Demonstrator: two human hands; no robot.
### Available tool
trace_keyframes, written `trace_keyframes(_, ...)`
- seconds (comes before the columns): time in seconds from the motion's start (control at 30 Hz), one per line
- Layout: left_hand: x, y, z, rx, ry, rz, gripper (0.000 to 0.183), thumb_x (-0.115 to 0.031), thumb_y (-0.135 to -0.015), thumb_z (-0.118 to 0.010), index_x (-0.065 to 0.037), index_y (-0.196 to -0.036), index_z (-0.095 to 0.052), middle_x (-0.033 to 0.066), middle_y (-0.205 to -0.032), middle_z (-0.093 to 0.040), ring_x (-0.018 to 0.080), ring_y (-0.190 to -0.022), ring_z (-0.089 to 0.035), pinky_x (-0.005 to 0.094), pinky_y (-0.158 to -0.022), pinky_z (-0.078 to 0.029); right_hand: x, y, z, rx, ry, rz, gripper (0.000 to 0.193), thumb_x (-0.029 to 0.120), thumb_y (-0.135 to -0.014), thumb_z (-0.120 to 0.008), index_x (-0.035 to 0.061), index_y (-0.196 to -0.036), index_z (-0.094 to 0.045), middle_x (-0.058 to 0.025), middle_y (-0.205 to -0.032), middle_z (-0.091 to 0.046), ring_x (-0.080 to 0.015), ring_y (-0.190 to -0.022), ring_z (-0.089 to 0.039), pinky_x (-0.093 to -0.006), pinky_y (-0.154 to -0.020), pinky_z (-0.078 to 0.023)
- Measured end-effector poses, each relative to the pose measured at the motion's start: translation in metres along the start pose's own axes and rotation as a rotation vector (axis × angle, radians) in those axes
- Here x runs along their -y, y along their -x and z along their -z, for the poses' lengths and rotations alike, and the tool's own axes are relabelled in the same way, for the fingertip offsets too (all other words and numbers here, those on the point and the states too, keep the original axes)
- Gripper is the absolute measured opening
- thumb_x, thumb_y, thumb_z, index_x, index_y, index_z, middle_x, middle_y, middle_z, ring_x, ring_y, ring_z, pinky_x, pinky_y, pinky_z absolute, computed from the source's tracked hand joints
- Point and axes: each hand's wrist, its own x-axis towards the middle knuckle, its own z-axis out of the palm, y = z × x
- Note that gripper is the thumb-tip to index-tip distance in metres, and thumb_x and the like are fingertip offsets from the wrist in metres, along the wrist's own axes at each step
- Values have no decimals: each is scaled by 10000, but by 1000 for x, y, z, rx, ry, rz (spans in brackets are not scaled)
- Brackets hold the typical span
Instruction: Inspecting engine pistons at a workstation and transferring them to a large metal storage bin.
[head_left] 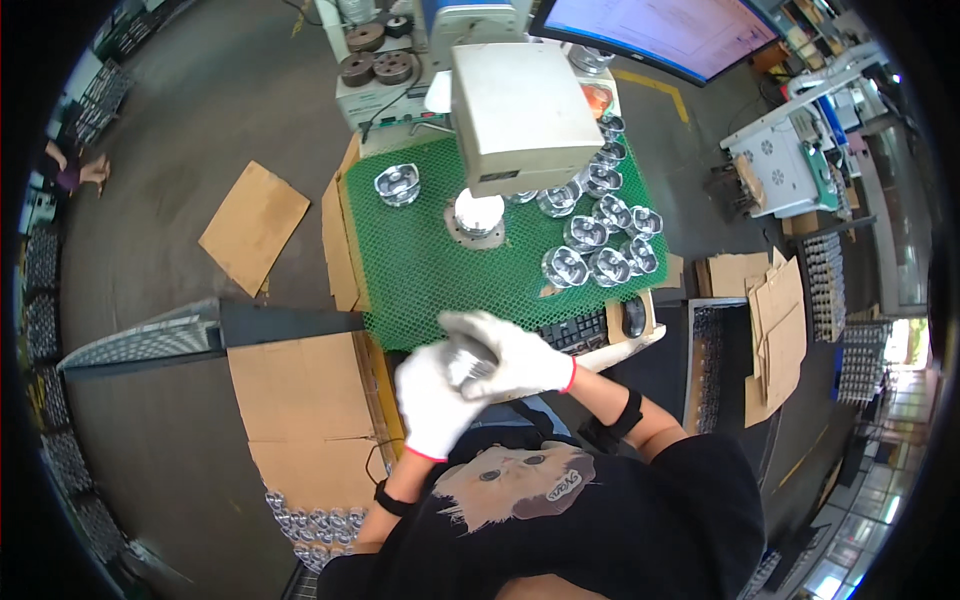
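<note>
Both my hands wear white gloves with red cuffs and meet over the near edge of a green mesh mat [410, 265]. Between them sits a shiny metal piston [467, 362]. My left hand [432, 400] wraps it from the left and below, while my right hand [508, 352] covers its right and upper side. Ahead, another piston [478, 213] stands on a round metal base [474, 238] beneath a boxy cream machine head [530, 120]. A single piston [398, 185] rests on the mat's far left, and several pistons [585, 233] are grouped on its right.
A black keyboard [572, 335] and mouse [633, 317] lie at the mat's near right. A monitor [660, 30] hangs at the far right. Cardboard [305, 400] covers a surface at left, with more pistons [315, 525] below it. Stacked cardboard [778, 320] stands right.
</note>
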Motion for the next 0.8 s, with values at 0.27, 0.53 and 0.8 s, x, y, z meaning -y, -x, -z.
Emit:
trace_keyframes(0.27,55,-119,-51,-81,-381,-179,820,-554,-638,-772,-26,-1225,-549,190,-1123,-593,334,-976,-608,448,-854,-498,-129,117,-35,-514,-1907,-769,424,381,-909,-624,63,-1181,-557,-171,-1139,-629,-299,-981,-638,-440,-802,-544)
trace_keyframes(0.53,195,-243,-164,324,706,-46,740,-598,-909,-491,-161,-1479,-314,122,-1561,-285,313,-1419,-287,431,-1143,-306,-83,64,33,-360,-1902,-425,544,364,-908,-632,75,-1347,-493,-149,-1273,-563,-306,-1162,-560,-502,-979,-472)
trace_keyframes(0.8,30,-151,-80,-210,-54,-70,776,-206,-573,-841,-97,-1267,-513,198,-1196,-516,361,-1023,-601,458,-868,-520,-149,-32,107,-634,417,-144,672,369,-816,-743,90,-1364,-472,-136,-1201,-587,-276,-1088,-573,-376,-902,-490)
